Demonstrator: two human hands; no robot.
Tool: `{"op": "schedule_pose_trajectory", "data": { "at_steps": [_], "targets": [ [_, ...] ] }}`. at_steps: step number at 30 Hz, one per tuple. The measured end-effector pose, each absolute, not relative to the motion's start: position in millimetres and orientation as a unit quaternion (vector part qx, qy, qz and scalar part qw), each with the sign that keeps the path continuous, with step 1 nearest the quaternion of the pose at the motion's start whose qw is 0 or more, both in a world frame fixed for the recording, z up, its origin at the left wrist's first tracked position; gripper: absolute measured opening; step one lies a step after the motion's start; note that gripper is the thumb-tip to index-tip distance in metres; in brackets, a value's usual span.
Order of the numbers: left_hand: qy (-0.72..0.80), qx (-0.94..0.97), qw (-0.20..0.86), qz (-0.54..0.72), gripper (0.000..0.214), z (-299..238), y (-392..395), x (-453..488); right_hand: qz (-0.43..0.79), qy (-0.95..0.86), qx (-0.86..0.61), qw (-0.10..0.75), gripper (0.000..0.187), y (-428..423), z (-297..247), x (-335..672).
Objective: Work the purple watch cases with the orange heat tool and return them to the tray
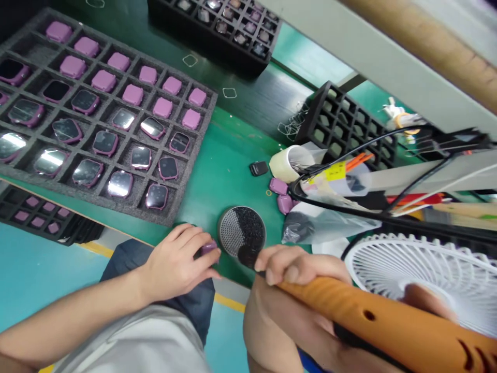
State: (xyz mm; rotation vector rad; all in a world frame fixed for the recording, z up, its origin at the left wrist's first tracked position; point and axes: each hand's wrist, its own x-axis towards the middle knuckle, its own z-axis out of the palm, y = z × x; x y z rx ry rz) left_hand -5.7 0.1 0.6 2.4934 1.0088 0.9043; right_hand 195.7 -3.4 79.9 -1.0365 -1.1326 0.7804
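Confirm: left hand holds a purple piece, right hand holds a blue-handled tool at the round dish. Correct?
Handle's wrong: it's orange, per the head view. The left hand does hold a purple piece, and the right hand holds the tool at the round dish.

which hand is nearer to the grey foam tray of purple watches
Left. The left hand is beside the near right corner of the grey foam tray; the right hand, holding the orange tool, is farther, to the right of the round dish.
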Motion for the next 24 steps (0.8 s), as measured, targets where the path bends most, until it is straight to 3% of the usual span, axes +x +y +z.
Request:
{"op": "schedule_pose_trajectory", "data": {
  "at_steps": [2, 4, 12, 24],
  "targets": [
    [0.347, 0.873, 0.154, 0.305, 0.034, 2.1, -0.1, -7.8, 0.28, -0.463, -0.411, 0.734, 0.052, 2.3, 77.5, 198.1],
    [0.33, 0.88, 0.169, 0.297, 0.032, 3.6, 0.2, -10.5, 0.261, -0.448, -0.39, 0.761, 0.051, 8.5, 70.1, 200.9],
    [0.334, 0.878, 0.166, 0.3, 0.013, 3.6, 0.7, -8.3, 0.251, -0.456, -0.386, 0.762, 0.047, 15.7, 56.8, 206.8],
    [0.315, 0.879, 0.191, 0.303, 0.022, 6.3, 1.0, -11.4, 0.275, -0.444, -0.388, 0.76, 0.044, 15.6, 53.3, 201.3]
  ]
}}
